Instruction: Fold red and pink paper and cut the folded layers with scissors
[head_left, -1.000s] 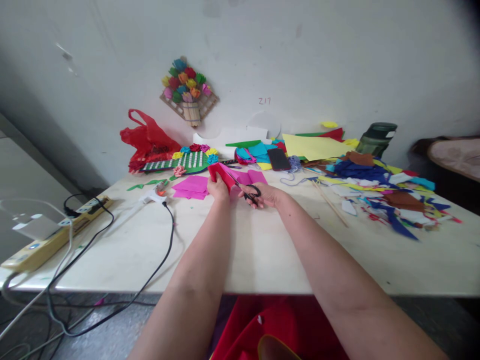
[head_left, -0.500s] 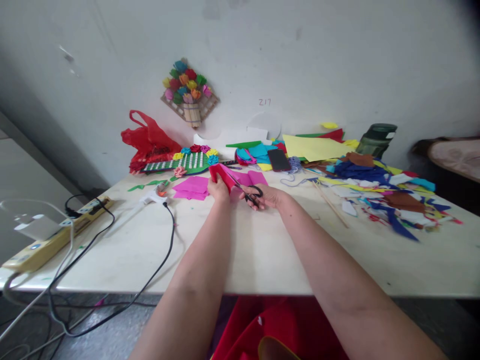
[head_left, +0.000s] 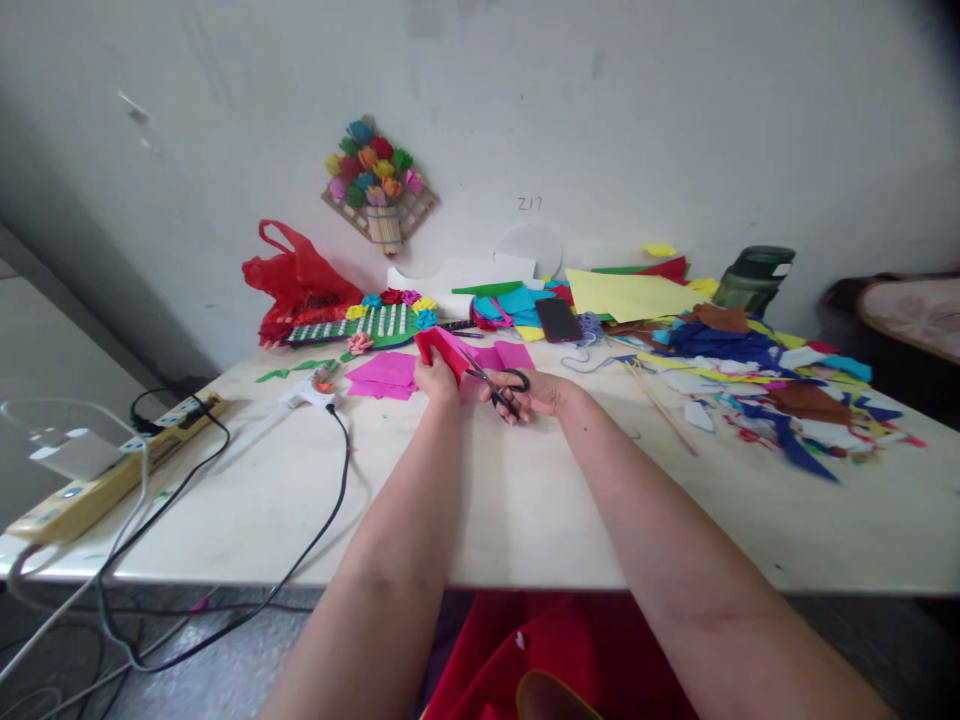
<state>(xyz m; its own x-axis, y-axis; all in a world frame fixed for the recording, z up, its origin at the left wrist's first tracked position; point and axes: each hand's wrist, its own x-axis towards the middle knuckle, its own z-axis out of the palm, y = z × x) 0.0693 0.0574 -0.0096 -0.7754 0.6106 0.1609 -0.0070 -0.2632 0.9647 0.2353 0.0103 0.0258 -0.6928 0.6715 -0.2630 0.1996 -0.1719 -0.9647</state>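
My left hand (head_left: 437, 381) grips a folded red and pink paper (head_left: 448, 352) above the middle of the table. My right hand (head_left: 534, 394) has its fingers in the black handles of the scissors (head_left: 496, 389). The scissor blades are parted and lie at the right edge of the paper. Magenta paper sheets (head_left: 382, 375) rest on the table to the left of my left hand, and more magenta paper (head_left: 514, 355) lies just behind the scissors.
A white glue gun (head_left: 309, 392) and a power strip (head_left: 127, 470) with cables are at the left. Behind stand a red bag (head_left: 300, 275) and a phone (head_left: 559, 321). A stick (head_left: 660, 408), paper scraps (head_left: 810, 403) and a green bottle (head_left: 754, 280) are at the right.
The scissor blades have opened wider, and the scissors have turned slightly in my right hand. The paper in my left hand has shifted a little to the left.
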